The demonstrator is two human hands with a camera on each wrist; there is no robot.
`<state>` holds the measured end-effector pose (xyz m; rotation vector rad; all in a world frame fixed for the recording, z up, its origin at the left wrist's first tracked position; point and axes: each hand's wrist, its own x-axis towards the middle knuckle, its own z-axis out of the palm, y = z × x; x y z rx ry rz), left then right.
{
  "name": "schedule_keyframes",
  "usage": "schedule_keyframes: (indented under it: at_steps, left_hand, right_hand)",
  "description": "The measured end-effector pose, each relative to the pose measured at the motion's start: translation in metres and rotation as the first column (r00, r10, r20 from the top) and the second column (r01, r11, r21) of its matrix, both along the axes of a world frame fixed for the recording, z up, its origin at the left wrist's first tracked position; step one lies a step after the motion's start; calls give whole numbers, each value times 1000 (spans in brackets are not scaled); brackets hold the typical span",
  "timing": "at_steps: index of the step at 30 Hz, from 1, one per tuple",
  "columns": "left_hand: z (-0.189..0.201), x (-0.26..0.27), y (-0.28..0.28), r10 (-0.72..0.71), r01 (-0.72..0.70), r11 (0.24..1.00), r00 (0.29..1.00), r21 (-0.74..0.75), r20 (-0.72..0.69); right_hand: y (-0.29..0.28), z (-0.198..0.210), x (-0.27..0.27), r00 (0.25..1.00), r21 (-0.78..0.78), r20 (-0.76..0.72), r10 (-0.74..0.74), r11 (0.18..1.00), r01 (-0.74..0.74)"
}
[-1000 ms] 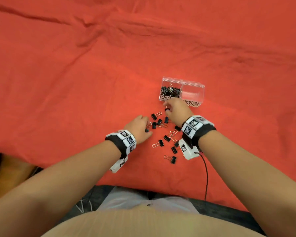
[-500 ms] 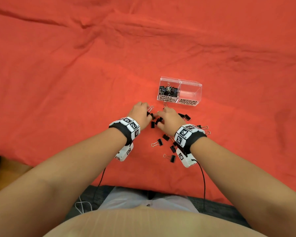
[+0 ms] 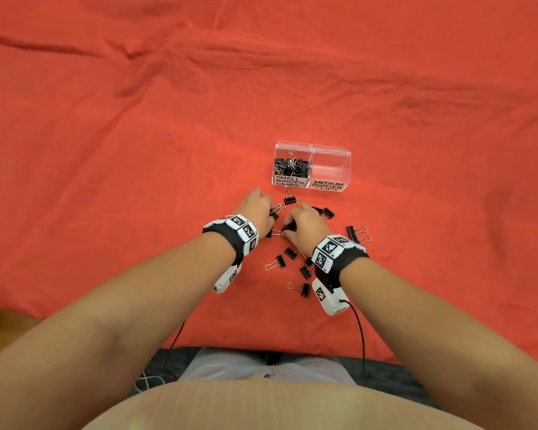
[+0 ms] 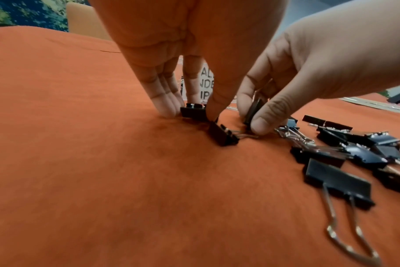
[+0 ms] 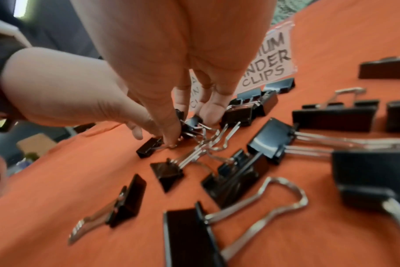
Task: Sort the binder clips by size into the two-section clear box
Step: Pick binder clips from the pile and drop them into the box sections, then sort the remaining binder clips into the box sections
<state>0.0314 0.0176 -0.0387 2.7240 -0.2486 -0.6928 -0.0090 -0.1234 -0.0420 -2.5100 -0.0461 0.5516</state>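
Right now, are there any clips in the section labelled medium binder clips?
No: in the head view the medium section of the clear box shows only clear plastic.

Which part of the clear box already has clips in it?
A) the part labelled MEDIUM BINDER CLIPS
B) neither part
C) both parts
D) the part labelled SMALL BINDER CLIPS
D: in the head view the clear box has a heap of clips only in the part labelled SMALL, while the part labelled MEDIUM shows bare plastic.

Binder clips lie scattered on the cloth before the clear box, more inside its left section.
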Motion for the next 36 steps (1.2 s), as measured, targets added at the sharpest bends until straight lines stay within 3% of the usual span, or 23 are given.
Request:
schedule_keyframes:
  at_steps: [6, 13, 16, 23, 30, 36]
  left_hand:
    - [1, -4, -12, 56, -56, 998, 998, -6, -16]
    - [3, -6, -16, 11, -13, 999, 999, 45, 38]
    - [5, -5, -16, -22, 20, 999, 999, 49, 39]
    - [12, -8, -15, -61, 60, 998, 998, 22, 31]
    - [37, 8, -43, -77, 108, 975, 984, -195, 159]
    - [55, 47, -85, -117, 164, 963, 970, -214, 215]
  right_hand:
    - [-11, 7, 1, 999, 66, -15, -38, 997, 39]
    - [-50, 65, 56, 936, 184, 141, -323, 937, 296]
    - [-67, 70, 79, 896, 181, 188, -403, 910, 372]
    - [-73, 48, 86, 918, 113, 193, -346, 937, 330]
    - [-98, 43, 55, 880, 169, 222, -421, 905, 390]
    - [-115, 25, 11, 926, 42, 77, -368, 930, 366]
